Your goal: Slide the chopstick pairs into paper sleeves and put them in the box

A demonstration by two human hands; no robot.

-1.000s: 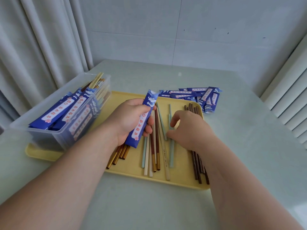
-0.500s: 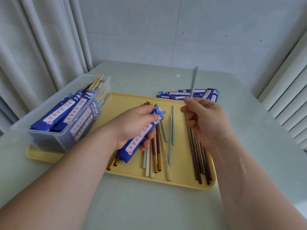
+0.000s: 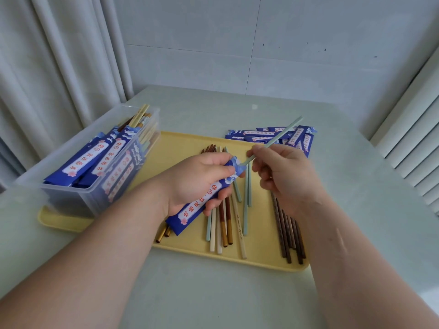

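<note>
The green chopstick (image 3: 280, 135), pinched by the right hand (image 3: 285, 179), has tipped down to the sleeve (image 3: 202, 203) gripped in the left hand (image 3: 197, 179). Loose chopsticks (image 3: 224, 224) lie beneath; box (image 3: 78, 198) left, spare sleeves (image 3: 256, 134) beyond.

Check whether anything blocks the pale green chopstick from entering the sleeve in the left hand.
Nothing visible does. The right hand pinches the pale green chopstick with its lower tip right at the open mouth of the blue sleeve, which the left hand grips.

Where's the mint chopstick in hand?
Head view, centre-right: mint chopstick pinched in right hand, tip at the blue sleeve the left hand holds.
</note>
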